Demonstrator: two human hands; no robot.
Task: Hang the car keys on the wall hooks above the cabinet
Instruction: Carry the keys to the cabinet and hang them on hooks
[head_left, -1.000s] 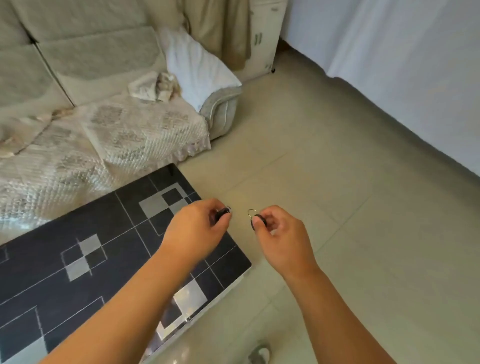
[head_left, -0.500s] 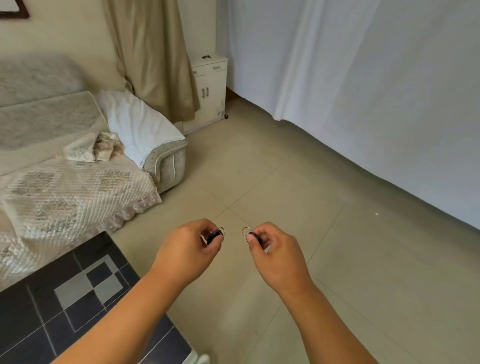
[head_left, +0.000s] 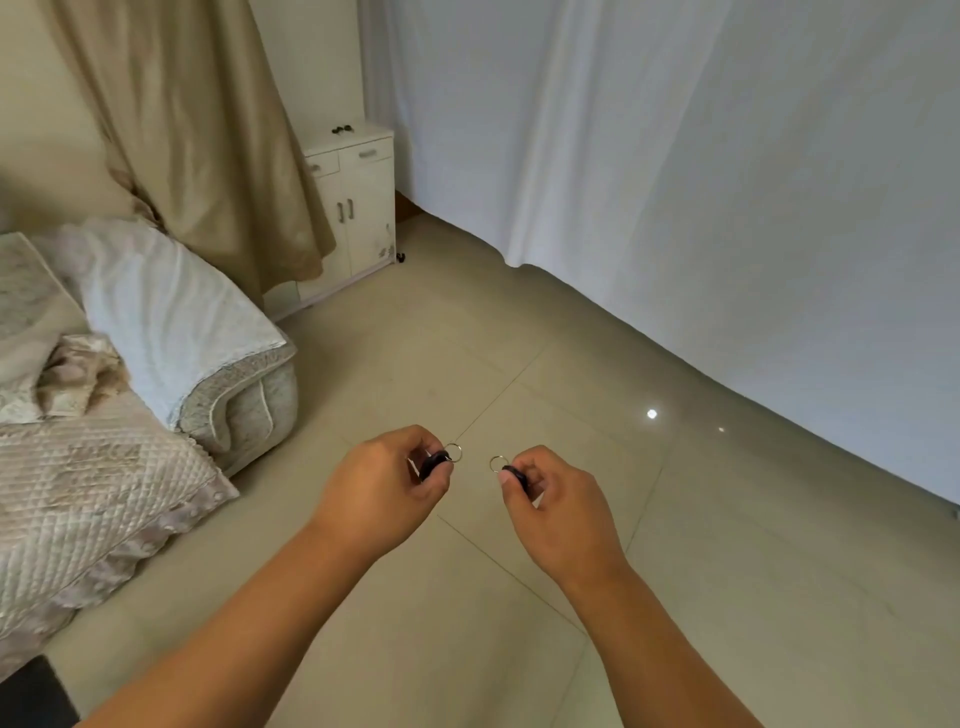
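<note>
- Since the earlier frames the view has been raised and turned: the dark patterned table has all but passed out of sight at the lower left, and the cabinet (head_left: 358, 202) is now seen in full, further down the frame than before. Both hands have been kept in the same pose throughout.
- The left hand (head_left: 382, 488) is pinched closed on a dark key fob (head_left: 434, 464), its metal ring (head_left: 453, 452) left projecting toward the cabinet.
- The right hand (head_left: 558, 506) is likewise clamped on a second key fob (head_left: 514, 475), with its ring (head_left: 497, 463) exposed.
- Both fobs are held in the air over the floor, well apart from the cabinet and on the near side of it.
- No wall hooks can be made out above the cabinet; the wall there is partly covered by the beige curtain (head_left: 208, 135).
- Small dark items (head_left: 343, 128) are noted on the cabinet top; their nature cannot be told.
- Progress is judged early to middle: the keys are collected and in carriage. The approach to the cabinet and both hangings are not yet done.
</note>
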